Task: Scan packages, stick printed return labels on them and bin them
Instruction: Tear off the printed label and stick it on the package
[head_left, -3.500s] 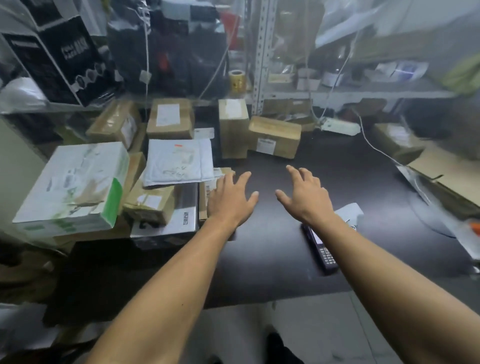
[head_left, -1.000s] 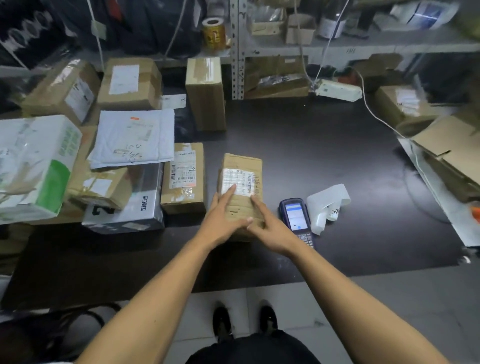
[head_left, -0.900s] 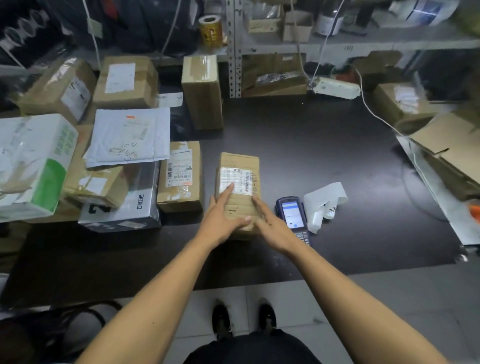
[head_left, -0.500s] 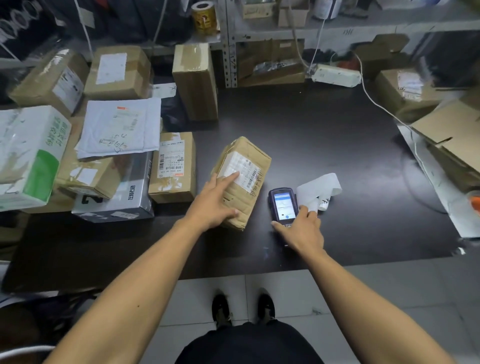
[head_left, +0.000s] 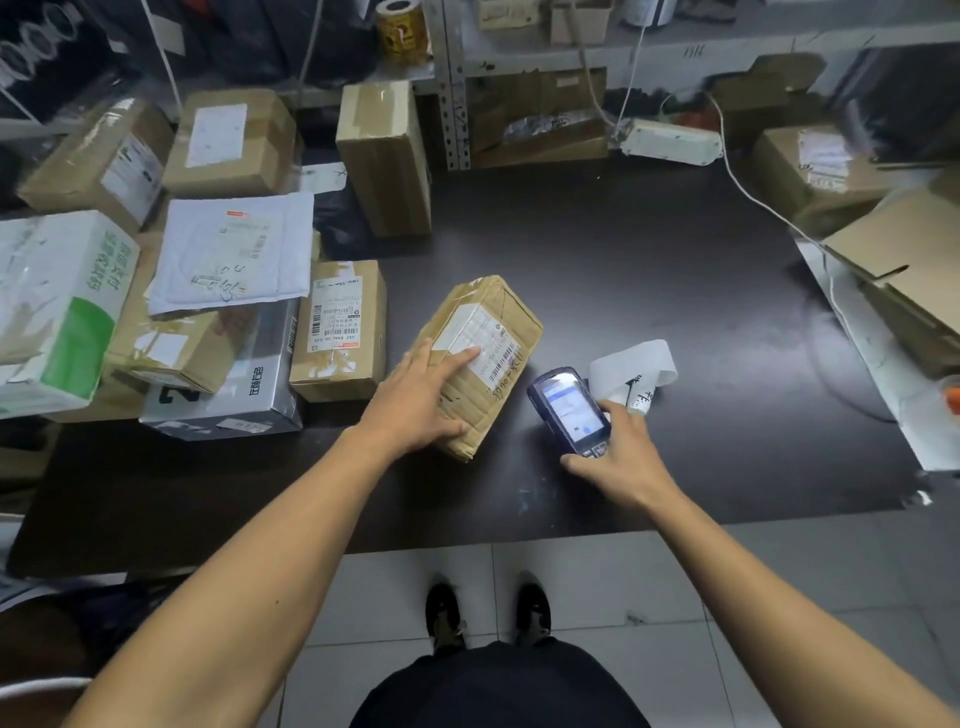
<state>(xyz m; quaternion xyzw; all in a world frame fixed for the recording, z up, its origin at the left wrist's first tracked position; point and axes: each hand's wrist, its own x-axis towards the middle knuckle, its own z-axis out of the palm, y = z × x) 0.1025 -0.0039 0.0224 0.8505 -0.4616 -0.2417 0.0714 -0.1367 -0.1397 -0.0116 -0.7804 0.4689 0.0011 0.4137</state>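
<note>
A brown taped cardboard package (head_left: 498, 317) with a white barcode label lies tilted on the dark table (head_left: 623, 249), in the middle. My left hand (head_left: 423, 397) rests flat on its near end, index finger on the label. My right hand (head_left: 621, 457) grips a dark handheld scanner (head_left: 569, 408), lit screen up, its head aimed toward the package. A curled strip of printed white labels (head_left: 631, 371) lies just beyond the scanner.
Several more packages are stacked on the left: a white-and-green box (head_left: 57, 306), a white padded mailer (head_left: 234, 249), a silver box (head_left: 234, 395), brown cartons (head_left: 343, 327). An upright carton (head_left: 384, 156) stands at the back. Opened cardboard (head_left: 904, 270) and a white cable (head_left: 769, 208) lie to the right.
Both hands pulled the package in from the back of the table. The right hand then let go and picked up the scanner, while the left hand turned the package diagonally.
</note>
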